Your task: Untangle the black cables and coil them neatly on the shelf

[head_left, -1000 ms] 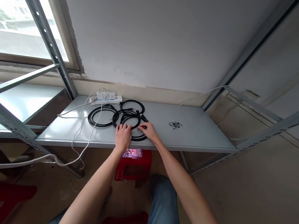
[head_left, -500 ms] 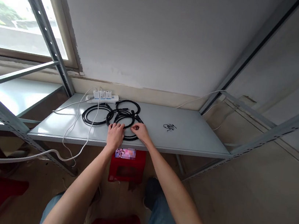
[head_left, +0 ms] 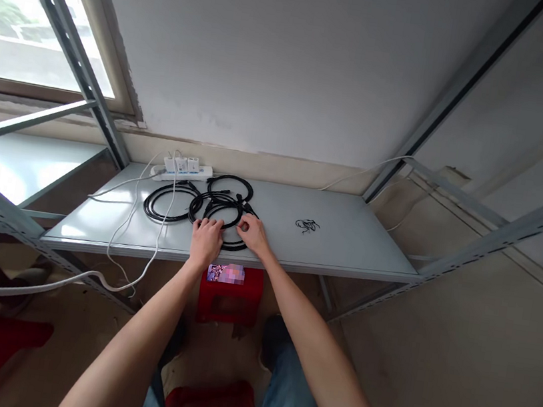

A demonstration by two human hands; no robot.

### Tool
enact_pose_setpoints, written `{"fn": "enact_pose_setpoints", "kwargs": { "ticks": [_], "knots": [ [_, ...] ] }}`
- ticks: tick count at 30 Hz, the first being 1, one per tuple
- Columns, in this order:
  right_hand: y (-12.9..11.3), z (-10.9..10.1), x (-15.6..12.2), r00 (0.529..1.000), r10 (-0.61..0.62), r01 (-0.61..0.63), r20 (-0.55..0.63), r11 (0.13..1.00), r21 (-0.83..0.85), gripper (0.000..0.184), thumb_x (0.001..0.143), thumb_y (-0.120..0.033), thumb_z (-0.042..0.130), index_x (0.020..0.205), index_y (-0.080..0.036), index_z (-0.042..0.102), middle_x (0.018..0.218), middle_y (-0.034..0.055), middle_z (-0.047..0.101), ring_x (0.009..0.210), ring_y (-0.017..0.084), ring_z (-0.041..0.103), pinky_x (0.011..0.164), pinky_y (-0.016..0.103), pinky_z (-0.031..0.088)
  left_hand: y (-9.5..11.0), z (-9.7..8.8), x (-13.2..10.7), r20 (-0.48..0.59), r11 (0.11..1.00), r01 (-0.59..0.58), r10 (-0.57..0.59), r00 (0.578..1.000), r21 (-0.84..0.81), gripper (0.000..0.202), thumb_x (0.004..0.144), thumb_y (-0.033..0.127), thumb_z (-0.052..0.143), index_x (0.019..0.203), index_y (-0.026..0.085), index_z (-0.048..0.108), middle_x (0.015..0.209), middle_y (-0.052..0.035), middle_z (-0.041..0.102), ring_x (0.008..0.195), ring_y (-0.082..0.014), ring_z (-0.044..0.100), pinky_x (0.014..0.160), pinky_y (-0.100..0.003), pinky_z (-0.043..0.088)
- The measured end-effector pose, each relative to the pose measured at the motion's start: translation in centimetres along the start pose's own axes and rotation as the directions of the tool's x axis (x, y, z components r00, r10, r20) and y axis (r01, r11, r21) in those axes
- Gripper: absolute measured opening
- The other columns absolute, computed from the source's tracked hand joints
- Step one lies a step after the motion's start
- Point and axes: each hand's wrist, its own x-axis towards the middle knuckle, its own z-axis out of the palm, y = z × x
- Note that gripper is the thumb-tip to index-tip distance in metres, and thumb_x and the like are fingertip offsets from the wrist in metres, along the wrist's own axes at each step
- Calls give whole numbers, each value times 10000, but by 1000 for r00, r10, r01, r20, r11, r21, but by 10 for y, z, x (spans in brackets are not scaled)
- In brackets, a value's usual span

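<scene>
Steel slotted-angle shelving unit [head_left: 77, 68] stands against a grey wall, with a window [head_left: 21, 6] at your left. Its pale metal shelf [head_left: 342, 240] runs across the view at about your chest height, a black scribbled mark [head_left: 307, 225] on its right half. Below the shelf front sits a red plastic stool [head_left: 229, 298], a pixelated colourful item [head_left: 225, 273] lying on it; your jeans [head_left: 287, 401] show further down.

At the back of the shelf, against the wall, lies a white power strip [head_left: 180, 174] with three white plug adapters [head_left: 181, 164] in it. White cords [head_left: 159, 241] run from it over the shelf's front edge.

Black cables [head_left: 146, 205] lie flat in overlapping coils just in front of the strip, left of centre. Both hands sit on them, narrow, fingers curled down. Your left hand [head_left: 205, 243] covers the front of the right-hand coils; your right hand [head_left: 253, 234] sits just beside it. Whether either one grips, you cannot tell.
</scene>
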Motion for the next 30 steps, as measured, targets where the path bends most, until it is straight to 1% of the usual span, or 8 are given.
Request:
{"fn": "enact_pose_setpoints", "kwargs": {
  "ticks": [6,9,13,17,20,24,27,30],
  "knots": [
    [-8,3,-5,993,-117,121,30,952,-280,223,934,-50,561,808,-234,563,963,68,655,999,253,576,885,352,444,0,1,0,-7,1000,-15,15,1000,3,289,1046,164,451,1128,216,723,1119,-131,791,1174,-344,642,1124,-516,380],
    [-9,3,-6,993,-116,114,13,947,-300,219,934,-44,542,829,-235,566,994,81,659,1015,260,580,906,369,447,-1,3,-1,-24,1000,-25,25,999,-3,286,1037,150,455,1124,220,718,1110,-132,792,1169,-344,643,1123,-522,381],
    [0,1,-1,1000,12,-14,-23,996,-85,183,898,-105,612,815,-244,526,902,34,638,877,217,590,821,328,453,-2,4,-2,-39,999,-28,27,999,-23,269,1042,145,460,1100,232,708,1099,-121,797,1152,-331,649,1125,-515,381],
    [10,1,5,990,137,-138,11,983,121,119,910,-217,632,848,-249,536,825,-5,649,789,190,591,772,301,447,-2,4,-2,-47,999,-21,19,999,-48,270,1047,137,455,1098,236,701,1097,-112,802,1148,-325,652,1123,-504,380],
    [12,0,5,986,167,-168,19,971,170,98,927,-267,611,875,-258,528,805,-14,670,778,194,610,768,306,437,0,2,-1,-42,998,-20,17,999,-61,275,1047,134,453,1110,237,701,1104,-114,803,1157,-325,652,1123,-503,376],
    [10,-2,3,986,156,-165,56,950,266,69,944,-264,551,892,-267,506,702,-38,672,697,185,611,766,303,444,1,-1,-2,-38,998,-19,16,999,-64,277,1044,125,455,1120,229,701,1117,-120,805,1158,-333,649,1123,-516,373],
    [11,-3,3,983,173,-184,62,922,341,68,964,-301,538,912,-260,556,646,-36,663,659,187,610,754,299,457,2,-2,-2,-38,997,-26,23,999,-67,278,1043,123,455,1125,226,699,1120,-124,804,1163,-338,646,1127,-527,368],
    [13,-2,5,980,195,-199,46,912,360,163,990,-344,537,891,-244,621,615,-25,644,659,194,624,762,301,466,1,-2,-2,-39,997,-32,29,999,-66,277,1043,120,450,1117,227,695,1106,-122,802,1160,-340,647,1123,-532,370]
  ]
}}
